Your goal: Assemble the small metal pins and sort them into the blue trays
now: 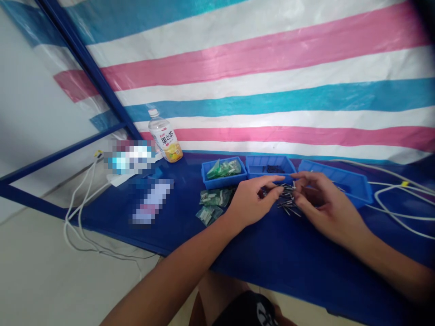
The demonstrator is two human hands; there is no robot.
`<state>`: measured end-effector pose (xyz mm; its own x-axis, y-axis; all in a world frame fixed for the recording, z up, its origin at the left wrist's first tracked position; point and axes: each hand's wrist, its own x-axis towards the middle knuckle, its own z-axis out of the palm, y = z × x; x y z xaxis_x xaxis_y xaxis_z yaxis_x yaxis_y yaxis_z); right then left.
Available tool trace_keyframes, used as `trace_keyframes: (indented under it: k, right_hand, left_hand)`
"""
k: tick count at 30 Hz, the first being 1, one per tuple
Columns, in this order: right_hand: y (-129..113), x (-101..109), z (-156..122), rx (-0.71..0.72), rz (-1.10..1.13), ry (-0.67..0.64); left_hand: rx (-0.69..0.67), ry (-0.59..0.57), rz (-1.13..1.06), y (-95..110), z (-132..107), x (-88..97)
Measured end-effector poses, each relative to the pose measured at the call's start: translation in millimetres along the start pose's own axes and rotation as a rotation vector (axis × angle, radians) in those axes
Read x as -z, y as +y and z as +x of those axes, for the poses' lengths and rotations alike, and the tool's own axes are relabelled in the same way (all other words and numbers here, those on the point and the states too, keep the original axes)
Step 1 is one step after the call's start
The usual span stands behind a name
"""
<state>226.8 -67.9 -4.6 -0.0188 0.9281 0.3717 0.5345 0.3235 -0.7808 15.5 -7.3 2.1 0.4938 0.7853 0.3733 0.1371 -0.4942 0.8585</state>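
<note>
Working my left hand [253,201] and right hand [328,206] over loose pins [288,200]; fingers half-curled, any grip impossible to tell.

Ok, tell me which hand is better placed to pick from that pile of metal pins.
Probably the right hand: its fingers curl directly over the pile of metal pins, while the left hand reaches only the pile's left edge.
</note>
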Motion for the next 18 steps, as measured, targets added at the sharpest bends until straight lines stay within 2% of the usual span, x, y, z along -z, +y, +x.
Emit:
trace_keyframes:
  k: [5,10,18]
  right_hand:
    - [-1.5,1.1,0.0,0.033,-0.162,0.045]
    - [-2.6,0.5,0.2,0.103,-0.260,0.079]
    - [-2.6,-2.1,2.0,0.098,-0.168,0.054]
  left_hand:
    - [0.045,-0.103,0.017,-1.1,-3.7,-1.4]
    - [-0.039,-0.062,0.042,-4.8,-3.6,-4.3]
    - [-0.033,0.053,-0.089,-7.6,-0.2,-5.4]
